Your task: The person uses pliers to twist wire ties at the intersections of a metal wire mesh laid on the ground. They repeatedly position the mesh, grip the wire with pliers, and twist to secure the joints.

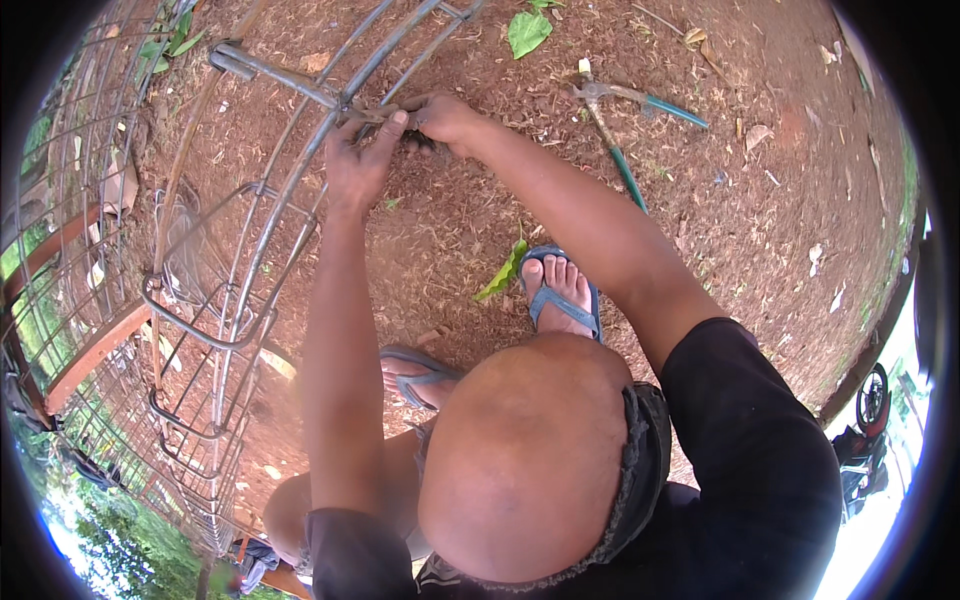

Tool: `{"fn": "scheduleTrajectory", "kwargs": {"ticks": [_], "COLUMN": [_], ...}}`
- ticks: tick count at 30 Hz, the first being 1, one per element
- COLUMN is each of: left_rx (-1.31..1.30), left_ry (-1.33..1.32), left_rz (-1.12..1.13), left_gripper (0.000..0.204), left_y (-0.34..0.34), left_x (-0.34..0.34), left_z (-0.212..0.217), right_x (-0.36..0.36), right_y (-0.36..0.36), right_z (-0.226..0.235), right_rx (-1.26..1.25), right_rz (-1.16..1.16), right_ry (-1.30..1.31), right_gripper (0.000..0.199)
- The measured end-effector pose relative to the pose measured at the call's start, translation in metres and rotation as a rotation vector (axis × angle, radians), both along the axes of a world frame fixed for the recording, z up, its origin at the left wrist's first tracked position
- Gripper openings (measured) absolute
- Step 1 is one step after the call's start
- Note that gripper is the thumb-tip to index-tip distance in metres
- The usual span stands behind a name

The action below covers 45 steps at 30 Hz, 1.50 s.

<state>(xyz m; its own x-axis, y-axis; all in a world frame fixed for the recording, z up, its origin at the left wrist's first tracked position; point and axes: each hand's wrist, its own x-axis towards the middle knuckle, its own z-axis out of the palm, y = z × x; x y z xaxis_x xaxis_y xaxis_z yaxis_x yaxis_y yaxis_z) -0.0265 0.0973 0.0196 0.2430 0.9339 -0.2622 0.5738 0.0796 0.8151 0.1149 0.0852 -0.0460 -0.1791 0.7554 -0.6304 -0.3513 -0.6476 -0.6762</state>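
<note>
A long cage of grey steel reinforcing bars point(262, 240) with bent stirrups point(285, 78) runs down the left side. My left hand point(358, 165) is at one of its long bars, beside the joint with a stirrup, thumb and fingers closed in a pinch. Just right of it, my right hand point(447, 120) is closed too, its fingertips meeting the left thumb. Some thin brownish piece shows between them at the joint, too small to name. On the soil to the right lie pincers point(592, 90) with teal-tipped handles, spread apart.
Reddish soil point(720, 250) strewn with dry bits surrounds my sandalled feet point(563, 298). Green leaves point(528, 33) lie about. More wire-like bars point(80, 150) and a reddish-brown beam point(98, 358) stand at far left. A motorcycle point(868, 430) is at the right edge.
</note>
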Motion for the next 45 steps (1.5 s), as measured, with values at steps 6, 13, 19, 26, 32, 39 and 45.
{"fn": "scheduleTrajectory", "kwargs": {"ticks": [6, 13, 19, 26, 32, 39, 45], "left_rx": [-0.055, 0.285, 0.167, 0.268, 0.19, 0.197, 0.099], "left_ry": [0.117, 0.451, 0.48, 0.619, 0.636, 0.659, 0.7], "left_rz": [-0.123, -0.163, -0.146, -0.104, -0.017, 0.115, 0.136], "left_gripper": [0.031, 0.063, 0.059, 0.051, 0.045, 0.048, 0.051], "left_y": [0.006, 0.001, 0.001, -0.003, 0.006, 0.009, 0.01], "left_x": [0.004, 0.0, 0.003, 0.008, 0.004, 0.008, 0.016], "left_z": [0.005, -0.008, -0.004, -0.021, -0.017, -0.014, -0.008], "right_x": [0.001, -0.004, -0.004, -0.008, -0.002, 0.004, 0.007], "right_y": [0.0, -0.001, 0.007, 0.014, 0.012, 0.022, 0.02], "right_z": [-0.001, -0.002, 0.004, 0.025, 0.008, 0.007, 0.006], "right_rx": [0.0, 0.065, -0.027, -0.12, -0.069, -0.129, -0.119], "right_rz": [0.002, -0.008, -0.051, -0.06, 0.01, 0.116, 0.132], "right_ry": [-0.028, -0.098, -0.033, -0.117, -0.069, -0.034, -0.052], "right_gripper": [0.024, 0.023, 0.017, 0.038, 0.037, 0.035, 0.036]}}
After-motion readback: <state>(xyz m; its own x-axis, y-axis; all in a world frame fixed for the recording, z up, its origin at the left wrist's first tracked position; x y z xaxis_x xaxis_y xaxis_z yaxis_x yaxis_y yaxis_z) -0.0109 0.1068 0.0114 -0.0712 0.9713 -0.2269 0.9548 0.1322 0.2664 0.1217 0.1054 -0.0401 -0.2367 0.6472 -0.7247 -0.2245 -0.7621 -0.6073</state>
